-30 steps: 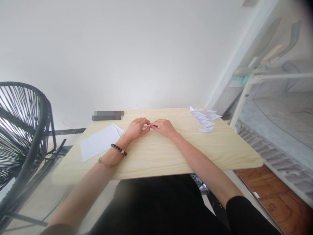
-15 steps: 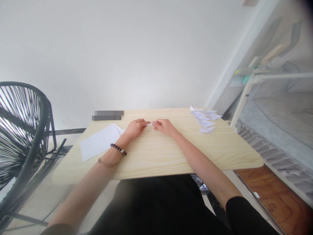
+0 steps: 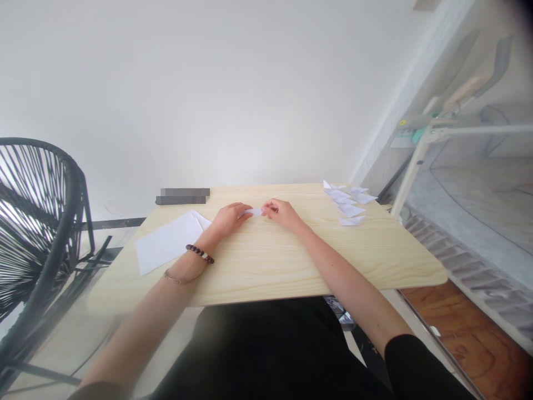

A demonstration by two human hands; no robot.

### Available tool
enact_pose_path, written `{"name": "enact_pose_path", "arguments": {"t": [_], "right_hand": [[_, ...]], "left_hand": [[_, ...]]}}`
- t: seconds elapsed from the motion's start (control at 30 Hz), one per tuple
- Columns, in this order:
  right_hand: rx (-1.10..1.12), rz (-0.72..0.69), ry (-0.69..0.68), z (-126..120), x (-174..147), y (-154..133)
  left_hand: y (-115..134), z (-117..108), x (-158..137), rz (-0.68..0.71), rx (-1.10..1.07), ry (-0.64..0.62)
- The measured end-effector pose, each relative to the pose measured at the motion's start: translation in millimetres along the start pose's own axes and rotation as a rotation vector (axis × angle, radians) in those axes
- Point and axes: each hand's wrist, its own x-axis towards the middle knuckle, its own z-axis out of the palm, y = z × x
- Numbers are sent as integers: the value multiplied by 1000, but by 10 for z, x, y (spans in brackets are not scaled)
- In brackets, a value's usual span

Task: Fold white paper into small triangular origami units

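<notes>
A small folded piece of white paper [image 3: 254,211] spans the gap between my two hands, above the far middle of the table. My left hand [image 3: 231,218] is closed on its left end, with the fingers covering part of it. At the right end, my right hand [image 3: 280,212] pinches the paper between thumb and fingertips. How the paper is folded is too small to make out. To the left of my left hand lie white paper sheets [image 3: 164,244], flat on the table. Several folded paper boats [image 3: 352,210] stand grouped at the far right of the table.
The pale wooden table [image 3: 266,266] backs onto a white wall. A dark blurred-out object [image 3: 182,196] sits at its far left corner. A black woven chair [image 3: 50,222] stands on the left, and a white metal frame [image 3: 416,161] rises past the right edge.
My hands have drawn slightly apart, and more of the folded paper shows between them, its face turned more toward me. The sheets and paper boats stay in place.
</notes>
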Motion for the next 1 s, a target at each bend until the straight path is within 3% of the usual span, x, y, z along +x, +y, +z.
{"name": "enact_pose_path", "arguments": {"t": [0.2,0.37,0.53,1.0], "right_hand": [[-222,-179,-48,-2,9,-75],[-364,-247,-24,-42,12,-129],[-435,-245,-2,-83,24,-102],[-491,-224,14,-156,35,-11]], "left_hand": [[-18,21,22,-17,-77,10],[-38,39,28,-92,-62,51],[-60,31,12,-177,-179,34],[-99,15,17,-162,-156,11]]}}
